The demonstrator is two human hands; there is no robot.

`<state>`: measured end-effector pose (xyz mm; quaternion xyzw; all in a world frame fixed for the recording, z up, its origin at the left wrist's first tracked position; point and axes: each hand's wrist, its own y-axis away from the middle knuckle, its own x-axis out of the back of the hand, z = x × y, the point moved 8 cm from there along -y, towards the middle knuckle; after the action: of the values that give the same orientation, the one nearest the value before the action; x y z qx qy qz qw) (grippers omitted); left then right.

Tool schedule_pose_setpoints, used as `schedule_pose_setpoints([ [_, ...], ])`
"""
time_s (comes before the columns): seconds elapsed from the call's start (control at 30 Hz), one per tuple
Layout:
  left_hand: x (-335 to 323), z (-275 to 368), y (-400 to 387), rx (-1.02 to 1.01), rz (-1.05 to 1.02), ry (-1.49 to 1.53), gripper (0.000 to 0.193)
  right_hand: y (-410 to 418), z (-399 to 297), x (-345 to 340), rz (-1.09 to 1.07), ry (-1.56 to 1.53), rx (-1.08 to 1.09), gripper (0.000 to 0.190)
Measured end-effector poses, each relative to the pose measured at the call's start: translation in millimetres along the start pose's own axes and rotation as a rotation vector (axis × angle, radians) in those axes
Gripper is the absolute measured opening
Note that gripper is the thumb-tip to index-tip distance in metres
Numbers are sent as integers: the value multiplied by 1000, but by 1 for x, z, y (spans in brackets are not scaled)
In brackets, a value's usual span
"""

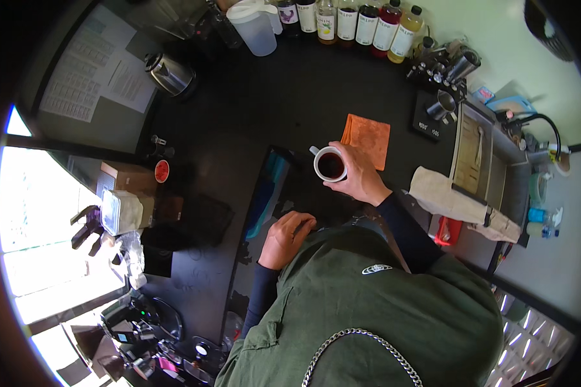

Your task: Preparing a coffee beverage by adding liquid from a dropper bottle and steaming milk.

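My right hand is closed around a white mug from its right side; the mug's handle points to the upper left. Dark liquid is in the mug. Just beyond that hand, a folded orange cloth lies on the black countertop. My left hand is close to my body, lower left of the mug, with its fingers curled and the thumb near the fingertips. Nothing shows in it, though its palm side is hidden.
Several bottles and a plastic pitcher line the back. An electric kettle stands back left. At right are a black scale with a steel milk pitcher, and a sink. Boxes sit left.
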<state>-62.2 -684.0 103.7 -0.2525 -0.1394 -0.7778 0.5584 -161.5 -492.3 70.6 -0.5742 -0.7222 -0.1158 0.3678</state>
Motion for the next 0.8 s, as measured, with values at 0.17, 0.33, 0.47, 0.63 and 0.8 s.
schedule_pose_setpoints([
  [0.17,9,-14,-5,-19,-50,-14,11,1,-16,-8,20,16,-4,91],
  [0.33,8,-16,-8,-52,-53,6,11,3,-21,-5,55,52,2,92],
  [0.47,6,-18,-9,-44,-74,30,11,4,-14,-8,1,56,-43,92],
  [0.63,6,-16,-8,-54,-83,21,10,-2,-17,3,-13,-19,-16,89],
  [0.8,5,-12,-11,-16,-55,-4,10,-4,-9,16,3,-51,-24,87],
])
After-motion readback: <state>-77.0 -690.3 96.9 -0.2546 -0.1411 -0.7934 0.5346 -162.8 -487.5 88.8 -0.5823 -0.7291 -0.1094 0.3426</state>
